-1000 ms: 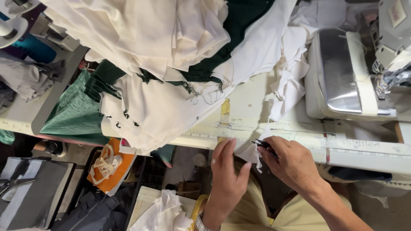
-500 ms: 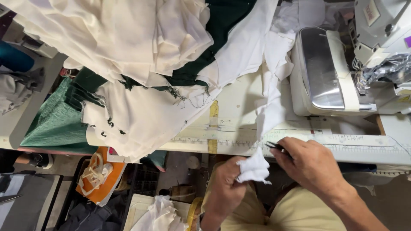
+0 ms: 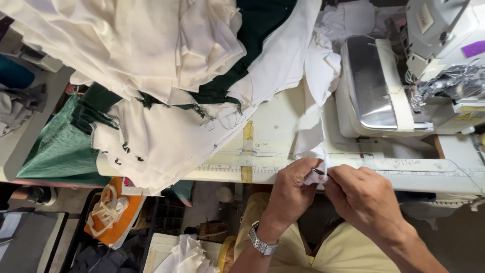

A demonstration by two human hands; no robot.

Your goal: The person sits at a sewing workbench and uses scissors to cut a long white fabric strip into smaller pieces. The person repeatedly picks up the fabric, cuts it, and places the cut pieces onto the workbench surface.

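Note:
A narrow white fabric piece [image 3: 312, 132] hangs from the pile down across the table [image 3: 275, 121] to its front edge. My left hand [image 3: 292, 191], with a metal wristwatch [image 3: 262, 245] on it, pinches the lower end of the piece. My right hand [image 3: 365, 198] meets it at the same spot and holds a small dark tool [image 3: 319, 172], whose tip shows between the two hands against the cloth. Both hands are just below the table's front edge, above my lap in yellow trousers.
A heap of cream and dark green fabric [image 3: 166, 60] covers the table's left and back. A white sewing machine [image 3: 442, 45] with a metal plate [image 3: 368, 83] stands at the right. A yellow tape strip [image 3: 247, 151] and a ruler [image 3: 404, 165] mark the front edge. An orange bag [image 3: 108, 218] lies on the floor.
The hands have come closer together at the table edge. The end of the white piece, held lower in front of my lap half a second ago, is now raised to the edge.

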